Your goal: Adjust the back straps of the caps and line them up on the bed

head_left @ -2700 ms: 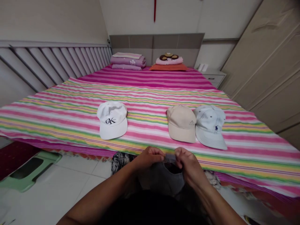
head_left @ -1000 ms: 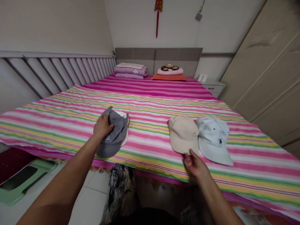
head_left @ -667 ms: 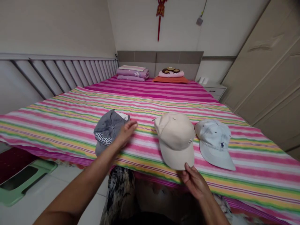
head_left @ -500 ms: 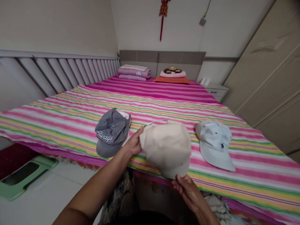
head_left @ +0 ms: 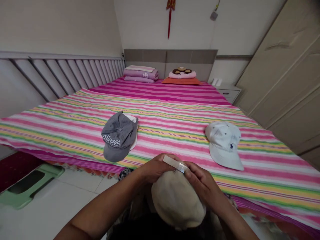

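Observation:
Between my two hands is a beige baseball cap (head_left: 177, 200), held low over my lap at the bed's front edge. Its back strap with a metal buckle (head_left: 182, 167) faces up and away from me. My left hand (head_left: 158, 166) is closed on the cap's rim at the left end of the strap. On the other side my right hand (head_left: 200, 180) grips the rim beside the buckle. A grey cap (head_left: 118, 135) with "Always" lettering lies on the bed to the left. To the right rests a pale blue cap (head_left: 225, 143) with a small dark emblem.
A striped sheet (head_left: 170, 123) covers the bed. Folded purple bedding (head_left: 141, 74) and a pink pillow (head_left: 182, 75) lie by the headboard (head_left: 185, 56). A green stool (head_left: 27, 190) stands on the floor at left, a white nightstand (head_left: 230, 92) at back right.
The beige cap has come down toward my lap and turned, so its back strap now shows. My right hand has moved from the brim to the rim by the buckle.

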